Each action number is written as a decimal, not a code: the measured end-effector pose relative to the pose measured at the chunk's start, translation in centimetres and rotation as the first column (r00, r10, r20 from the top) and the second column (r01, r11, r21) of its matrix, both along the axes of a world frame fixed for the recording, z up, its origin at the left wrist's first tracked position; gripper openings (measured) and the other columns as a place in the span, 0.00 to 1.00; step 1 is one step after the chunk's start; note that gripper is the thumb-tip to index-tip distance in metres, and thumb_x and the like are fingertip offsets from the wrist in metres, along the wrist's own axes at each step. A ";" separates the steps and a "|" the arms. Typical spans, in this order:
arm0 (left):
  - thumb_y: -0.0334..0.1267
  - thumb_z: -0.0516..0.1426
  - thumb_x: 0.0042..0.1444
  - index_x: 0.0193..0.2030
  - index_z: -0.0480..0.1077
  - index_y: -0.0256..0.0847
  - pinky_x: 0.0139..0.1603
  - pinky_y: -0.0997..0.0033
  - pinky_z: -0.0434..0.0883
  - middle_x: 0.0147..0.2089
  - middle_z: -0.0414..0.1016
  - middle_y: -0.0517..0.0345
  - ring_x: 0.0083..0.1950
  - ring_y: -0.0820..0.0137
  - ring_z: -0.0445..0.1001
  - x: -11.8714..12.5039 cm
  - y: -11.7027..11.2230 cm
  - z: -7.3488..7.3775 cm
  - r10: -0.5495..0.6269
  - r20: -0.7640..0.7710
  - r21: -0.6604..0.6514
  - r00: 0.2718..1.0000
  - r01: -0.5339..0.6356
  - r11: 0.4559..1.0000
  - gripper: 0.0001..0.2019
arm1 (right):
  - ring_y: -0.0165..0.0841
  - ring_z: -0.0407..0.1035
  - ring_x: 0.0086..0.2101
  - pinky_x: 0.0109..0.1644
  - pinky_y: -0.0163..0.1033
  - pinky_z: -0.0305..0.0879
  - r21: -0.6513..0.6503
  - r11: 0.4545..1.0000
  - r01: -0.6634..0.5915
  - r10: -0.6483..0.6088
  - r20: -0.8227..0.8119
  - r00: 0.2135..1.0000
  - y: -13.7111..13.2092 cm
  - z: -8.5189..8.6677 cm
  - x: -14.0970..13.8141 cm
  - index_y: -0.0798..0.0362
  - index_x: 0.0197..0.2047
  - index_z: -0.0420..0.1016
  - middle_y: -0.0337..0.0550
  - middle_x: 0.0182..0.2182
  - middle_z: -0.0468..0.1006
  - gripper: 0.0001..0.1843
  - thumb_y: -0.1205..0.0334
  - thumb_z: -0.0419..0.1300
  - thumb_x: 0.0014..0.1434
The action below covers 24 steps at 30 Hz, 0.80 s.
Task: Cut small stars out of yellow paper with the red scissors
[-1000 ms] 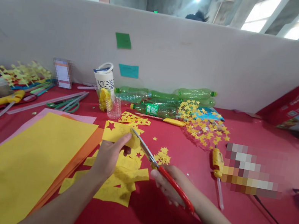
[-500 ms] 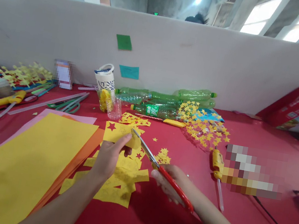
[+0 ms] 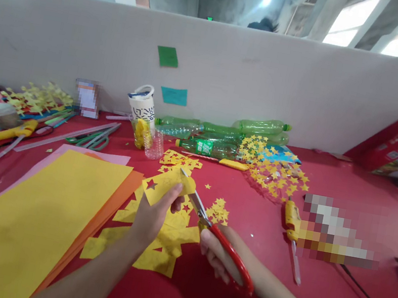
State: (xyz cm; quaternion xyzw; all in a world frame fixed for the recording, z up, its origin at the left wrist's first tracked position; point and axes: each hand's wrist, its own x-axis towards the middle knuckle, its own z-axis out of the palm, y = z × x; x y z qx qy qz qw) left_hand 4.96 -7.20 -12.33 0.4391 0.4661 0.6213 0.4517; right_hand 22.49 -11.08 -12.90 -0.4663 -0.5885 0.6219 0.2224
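Note:
My left hand (image 3: 155, 213) pinches a small piece of yellow paper (image 3: 158, 186), which has a star-shaped hole at its left end. Red-handled scissors (image 3: 230, 251) are in my right hand (image 3: 221, 253), their blades lying against the right end of that paper. Below the hands, more yellow paper pieces (image 3: 159, 264) are spread over the red table, some with star-shaped holes. A small pile of cut yellow stars (image 3: 219, 211) lies just beyond my right hand. One single star (image 3: 208, 186) rests apart from it.
Large yellow sheets (image 3: 30, 211) lie at left over orange and pink ones. Green plastic bottles (image 3: 218, 149), a box cutter (image 3: 233, 165) and a star-covered bundle (image 3: 276, 170) line the back. A yellow glue gun (image 3: 291, 219) with a cord is at right; green-handled scissors (image 3: 96, 140) lie back left.
The paper in my left hand has tilted, its left end dropping and its right end rising. My right hand and the scissors have shifted slightly. The view has moved a little.

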 end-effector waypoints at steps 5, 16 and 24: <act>0.42 0.60 0.52 0.25 0.70 0.37 0.22 0.75 0.65 0.20 0.68 0.62 0.21 0.74 0.68 0.1 0.0 -0.2 0.004 -0.017 -0.027 1.000 -0.004 1.000 0.11 | 0.20 0.53 0.09 0.12 0.26 0.54 -0.012 1.000 0.025 -0.025 -0.023 0.999 -0.2 -0.8 -0.1 0.53 0.26 0.61 0.26 0.10 0.58 0.29 0.33 0.49 0.56; 0.43 0.59 0.53 0.25 0.70 0.36 0.21 0.75 0.64 0.21 0.71 0.59 0.21 0.74 0.67 0.3 0.0 -1.0 -0.012 0.008 -0.020 1.000 0.012 1.000 0.12 | 0.20 0.53 0.08 0.11 0.26 0.54 -0.029 0.998 0.059 -0.060 -0.032 0.998 -0.3 -1.1 -0.5 0.52 0.24 0.60 0.26 0.09 0.58 0.29 0.32 0.49 0.56; 0.44 0.59 0.53 0.26 0.69 0.37 0.22 0.74 0.64 0.21 0.70 0.60 0.21 0.74 0.66 0.2 0.0 -0.9 -0.037 0.029 -0.007 0.999 0.037 0.999 0.12 | 0.21 0.53 0.08 0.10 0.25 0.52 -0.036 0.997 0.066 -0.066 0.010 0.998 -0.1 -0.8 -0.5 0.51 0.24 0.59 0.26 0.09 0.56 0.28 0.34 0.50 0.57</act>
